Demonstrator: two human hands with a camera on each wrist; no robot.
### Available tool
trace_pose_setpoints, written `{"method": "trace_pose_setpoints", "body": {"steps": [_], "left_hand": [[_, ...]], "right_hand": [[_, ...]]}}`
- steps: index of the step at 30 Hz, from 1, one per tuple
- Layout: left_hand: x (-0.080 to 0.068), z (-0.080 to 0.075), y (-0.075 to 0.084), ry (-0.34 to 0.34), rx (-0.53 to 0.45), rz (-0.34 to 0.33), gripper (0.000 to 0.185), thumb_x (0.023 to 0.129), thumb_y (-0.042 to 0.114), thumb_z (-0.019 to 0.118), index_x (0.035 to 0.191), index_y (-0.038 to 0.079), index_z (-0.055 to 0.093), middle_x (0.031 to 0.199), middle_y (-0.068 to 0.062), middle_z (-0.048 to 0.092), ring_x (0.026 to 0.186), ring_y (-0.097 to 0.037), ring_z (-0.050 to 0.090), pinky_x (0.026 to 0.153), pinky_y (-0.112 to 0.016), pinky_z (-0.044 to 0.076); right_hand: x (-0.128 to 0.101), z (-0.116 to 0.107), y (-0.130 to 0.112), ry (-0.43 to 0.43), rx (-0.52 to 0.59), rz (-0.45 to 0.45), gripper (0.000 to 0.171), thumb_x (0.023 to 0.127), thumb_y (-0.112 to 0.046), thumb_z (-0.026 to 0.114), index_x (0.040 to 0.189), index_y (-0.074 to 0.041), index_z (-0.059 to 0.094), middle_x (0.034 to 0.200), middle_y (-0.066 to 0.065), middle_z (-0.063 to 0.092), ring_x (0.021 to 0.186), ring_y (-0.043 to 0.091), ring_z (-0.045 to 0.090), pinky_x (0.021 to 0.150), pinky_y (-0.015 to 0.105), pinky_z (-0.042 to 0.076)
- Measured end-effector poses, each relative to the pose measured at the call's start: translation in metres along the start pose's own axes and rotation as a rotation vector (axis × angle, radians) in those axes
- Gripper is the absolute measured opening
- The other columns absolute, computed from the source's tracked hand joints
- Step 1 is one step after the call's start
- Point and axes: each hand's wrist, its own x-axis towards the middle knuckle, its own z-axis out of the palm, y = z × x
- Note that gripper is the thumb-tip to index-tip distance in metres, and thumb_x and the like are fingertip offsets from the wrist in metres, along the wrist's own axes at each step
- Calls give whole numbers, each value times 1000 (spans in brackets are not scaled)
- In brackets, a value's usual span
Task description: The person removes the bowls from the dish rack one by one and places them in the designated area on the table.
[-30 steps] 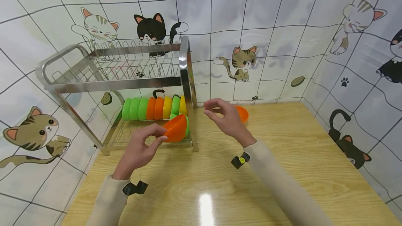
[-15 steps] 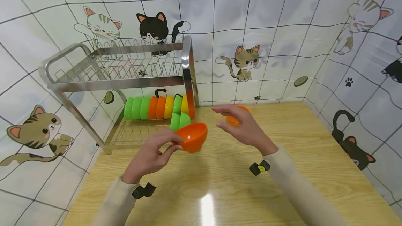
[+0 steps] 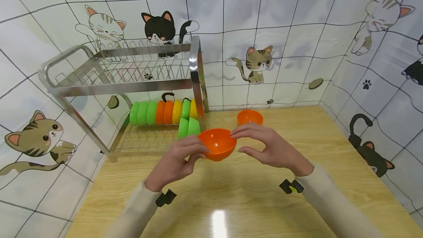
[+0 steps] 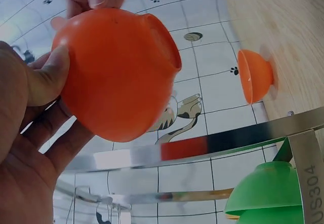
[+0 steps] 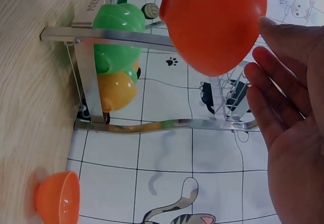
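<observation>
An orange bowl [image 3: 217, 144] is held above the table, its inside facing up and toward the head camera. My left hand [image 3: 176, 159] pinches its left rim, thumb on the outer wall and fingers over the edge. At the opposite rim is my right hand [image 3: 271, 146], its fingertips at the edge and its thumb apart below. In the left wrist view the bowl's outer wall and round foot [image 4: 164, 44] show. A second orange bowl [image 3: 250, 117] stands upright on the table by the back wall, behind the right hand.
A two-tier metal dish rack [image 3: 125, 87] stands at the left. On its lower tier a row of green bowls [image 3: 143, 113], orange bowls [image 3: 164, 112] and yellow bowls stands on edge, with more green bowls [image 3: 189, 127] in front. Tiled walls [image 3: 287, 47] bound the wooden table [image 3: 264, 197].
My left hand has carried the orange bowl rightward, away from the rack, and its inside now shows more. My right hand has moved right and down, its fingertips now at the bowl's rim.
</observation>
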Motion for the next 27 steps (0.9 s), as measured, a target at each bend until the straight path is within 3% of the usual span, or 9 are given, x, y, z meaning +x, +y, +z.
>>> {"method": "trace_pose_setpoints", "body": {"steps": [5, 9, 18, 27], "left_hand": [[3, 10, -3, -21, 84, 48, 25, 87, -12, 71, 96, 11, 74, 97, 4, 72, 94, -12, 63, 84, -22, 56], [5, 16, -5, -23, 122, 75, 25, 85, -13, 73, 93, 10, 74, 95, 4, 73, 92, -13, 63, 84, -23, 57], [8, 24, -8, -42, 157, 140, 24, 94, -10, 61, 94, 10, 73, 94, 4, 69, 89, -12, 59, 82, -20, 54], [8, 29, -6, -22, 164, 151, 24, 86, -13, 70, 90, 9, 74, 92, 3, 70, 90, -12, 61, 84, -20, 55]], "right_hand": [[-4, -3, -2, 21, -51, -107, 31, 96, -19, 74, 125, -10, 70, 127, 1, 67, 119, 15, 61, 109, 16, 45], [-7, -4, -3, 3, -96, -147, 30, 101, -31, 64, 119, -9, 72, 123, 2, 69, 116, 16, 62, 108, 15, 44], [-12, 0, -6, -88, -196, -169, 19, 100, -28, 66, 109, -13, 74, 113, -3, 70, 108, 11, 64, 99, 16, 52], [-15, 6, -6, -74, -308, -190, 24, 103, -33, 58, 105, -15, 73, 108, -5, 70, 100, 8, 64, 88, 21, 58]]}}
